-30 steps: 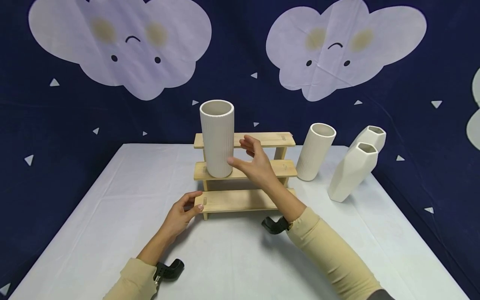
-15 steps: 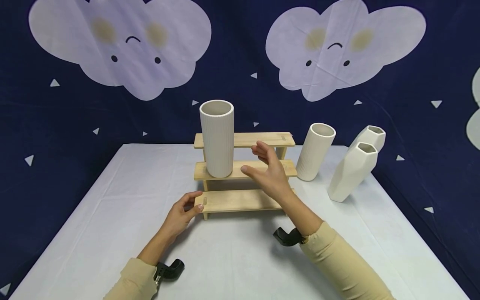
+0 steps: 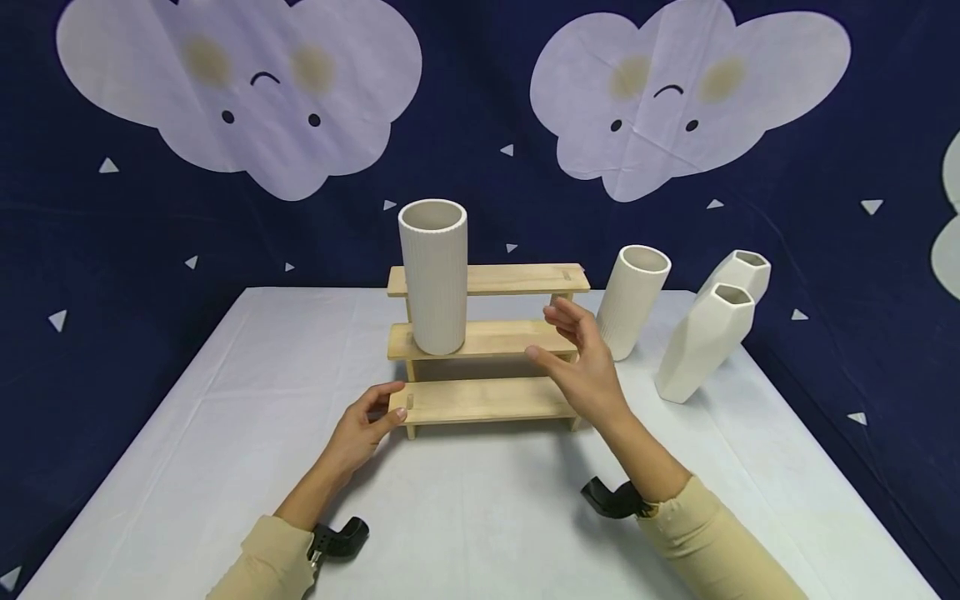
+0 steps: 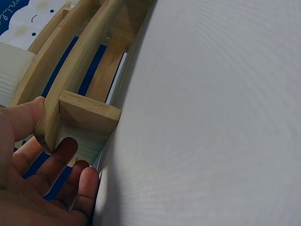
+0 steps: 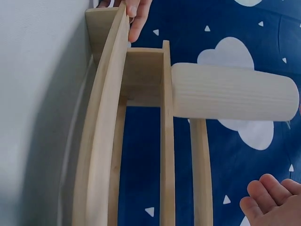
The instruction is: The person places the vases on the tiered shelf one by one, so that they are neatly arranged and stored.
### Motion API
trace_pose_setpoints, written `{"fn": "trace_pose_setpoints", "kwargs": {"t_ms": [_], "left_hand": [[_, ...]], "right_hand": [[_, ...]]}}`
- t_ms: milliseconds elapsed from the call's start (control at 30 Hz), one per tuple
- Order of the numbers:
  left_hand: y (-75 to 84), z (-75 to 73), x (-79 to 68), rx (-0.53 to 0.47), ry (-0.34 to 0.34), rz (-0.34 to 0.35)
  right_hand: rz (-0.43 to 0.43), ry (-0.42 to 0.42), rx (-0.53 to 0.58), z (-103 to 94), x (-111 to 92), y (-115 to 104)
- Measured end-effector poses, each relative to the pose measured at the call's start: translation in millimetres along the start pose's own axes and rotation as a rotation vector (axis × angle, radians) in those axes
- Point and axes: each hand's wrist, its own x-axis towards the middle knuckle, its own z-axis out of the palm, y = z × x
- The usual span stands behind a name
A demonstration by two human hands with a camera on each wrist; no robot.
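Observation:
A three-tier wooden display stand (image 3: 491, 400) stands on the table. My left hand (image 3: 360, 429) holds the left end of its lowest step, thumb on top and fingers below; the left wrist view shows the thumb (image 4: 26, 117) against the board's edge. On the left part of the middle step a white ribbed cylindrical vase (image 3: 435, 283) stands upright. My right hand (image 3: 585, 367) is off the vase, in front of the stand's right end, with fingers extended and nothing held. In the right wrist view the right fingers (image 5: 268, 193) are apart from the vase (image 5: 235, 92).
Right of the stand, a second ribbed vase (image 3: 632, 300) stands partly behind my right hand. Farther right are two faceted white vases, the front one (image 3: 705, 346) partly hiding the rear one (image 3: 750, 271). A white cloth (image 3: 465, 517) covers the table; a blue cloud-printed backdrop (image 3: 480, 100) hangs behind.
My right hand has moved away from the vase, rightward and slightly toward me. The vase stays on the middle step, and my left hand keeps its place on the stand.

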Motion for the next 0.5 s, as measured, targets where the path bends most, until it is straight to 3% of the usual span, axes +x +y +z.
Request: {"fn": "trace_pose_setpoints", "kwargs": {"t_ms": [500], "left_hand": [[-0.7, 0.2, 0.6, 0.001, 0.003, -0.001]], "right_hand": [[-0.02, 0.083, -0.041, -36.4, -24.8, 18.9]]}}
